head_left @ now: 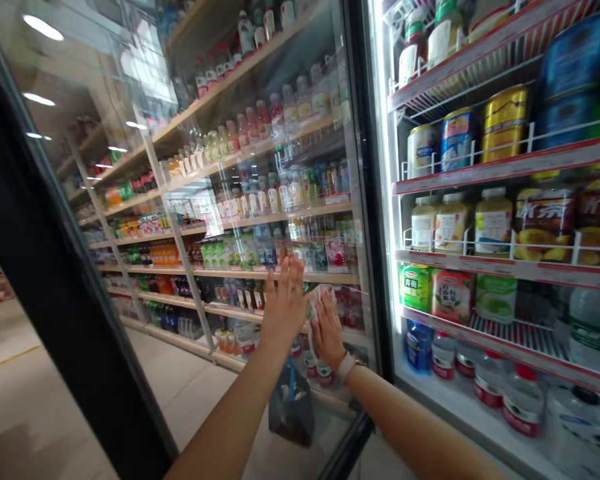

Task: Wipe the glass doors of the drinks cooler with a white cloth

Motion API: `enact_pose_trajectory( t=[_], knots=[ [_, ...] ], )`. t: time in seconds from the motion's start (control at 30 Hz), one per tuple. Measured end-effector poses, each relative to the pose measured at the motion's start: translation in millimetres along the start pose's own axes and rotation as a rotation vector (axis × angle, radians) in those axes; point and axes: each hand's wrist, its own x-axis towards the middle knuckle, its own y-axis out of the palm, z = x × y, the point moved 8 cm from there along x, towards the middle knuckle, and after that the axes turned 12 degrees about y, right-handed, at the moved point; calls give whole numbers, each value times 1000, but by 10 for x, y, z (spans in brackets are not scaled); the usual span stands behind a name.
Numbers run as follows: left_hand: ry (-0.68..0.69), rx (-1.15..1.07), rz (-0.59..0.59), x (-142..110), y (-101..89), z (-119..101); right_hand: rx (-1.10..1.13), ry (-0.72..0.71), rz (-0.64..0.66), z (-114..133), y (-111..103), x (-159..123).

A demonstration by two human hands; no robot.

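Note:
Pressed up against the glass door (230,240) of a drinks fridge, my left hand (283,300) lies flat with its fingers stretched out and nothing in it. Just to its right, my right hand (327,327) holds a white cloth (314,313) against the same pane, palm to the glass. Part of the cloth sticks out above and left of the fingers; the rest is hidden under the hand. A pale watch band (347,367) circles the right wrist. The door's black frame (373,200) runs upright to the right of both hands.
To the right, the open fridge's racks (480,180) hold bottles, cans and cartons. Through the pane appear wooden shelves (260,273) full of drinks and a dark bag (291,410) on the floor. The door's thick black edge (65,287) crosses the left side.

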Motion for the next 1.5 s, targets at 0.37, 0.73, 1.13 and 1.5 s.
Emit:
enact_pose_trajectory(
  t=[0.37, 0.73, 1.13, 1.5],
  knots=[
    [-11, -47, 4, 1, 17, 22, 1, -40, -72, 298, -124, 1411],
    [2, -20, 20, -5, 154, 105, -54, -94, 92, -12, 115, 25],
    [-14, 0, 9, -51, 424, 322, -25, -45, -74, -55, 122, 1126],
    [-16, 6, -2, -67, 540, 395, -100, 106, -5, -691, 322, -266]
  ],
)
